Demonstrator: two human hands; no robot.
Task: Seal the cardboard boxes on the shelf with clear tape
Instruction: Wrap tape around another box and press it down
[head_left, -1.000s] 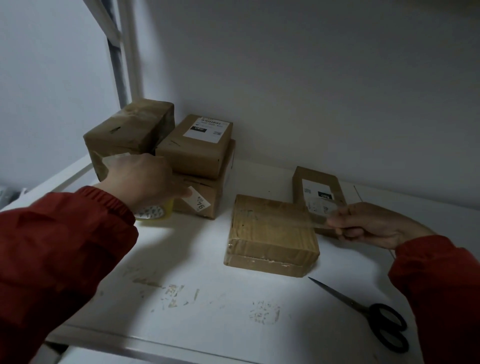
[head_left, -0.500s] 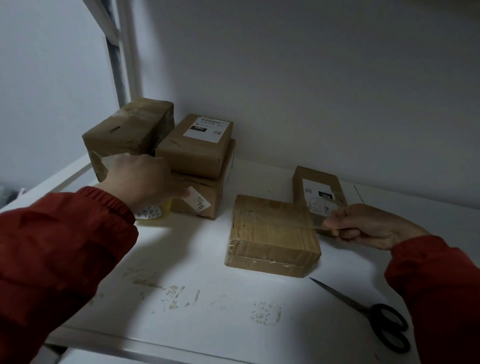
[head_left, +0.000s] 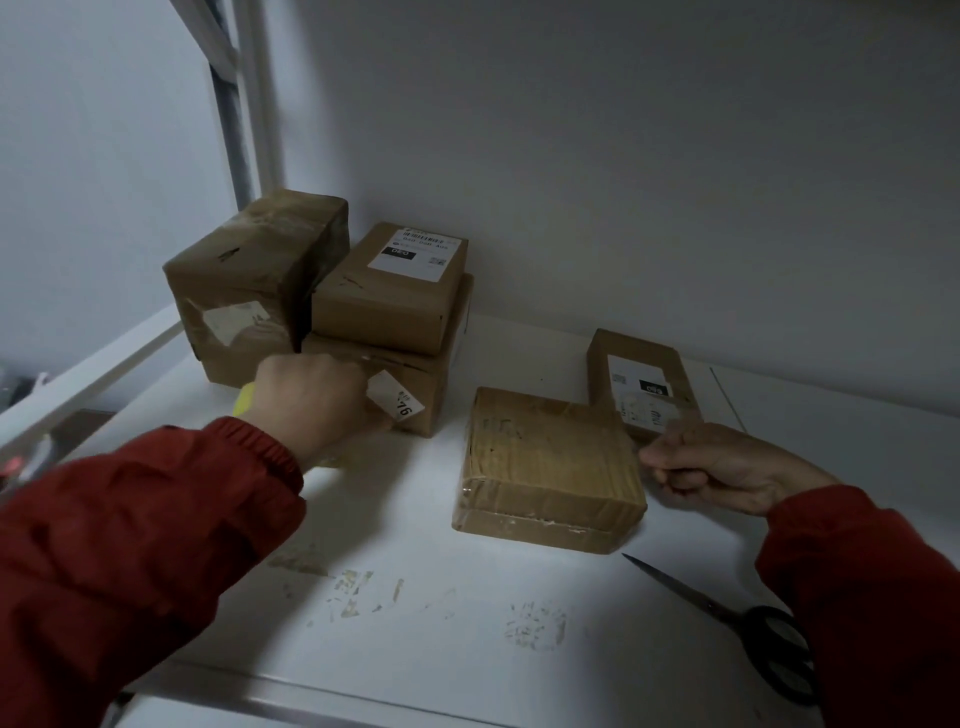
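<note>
**Clerk:** Front edge of the shelf (head_left: 405, 499)?

**Checker:** One pair of scissors (head_left: 769, 654), black handles, blades together, by the front right corner. Scuff marks (head_left: 535, 623) to their left.

**Clerk:** Hands?

**Checker:** Left hand (head_left: 311, 405), red sleeve, curled over a yellow item (head_left: 243, 402) that is mostly hidden. Right hand (head_left: 717, 467), thumb and forefinger pinching a barely visible end of clear tape (head_left: 641, 451) at the flat box's right edge.

**Clerk:** The flat box (head_left: 545, 467)?

**Checker:** Mid-shelf, lying flat, glossy bands across its top.

**Clerk:** Behind?

**Checker:** Back left corner: a tall box (head_left: 249, 280), then two stacked boxes (head_left: 395, 312), the upper one labelled. A small labelled box (head_left: 644, 379) lies just behind the flat box.
</note>
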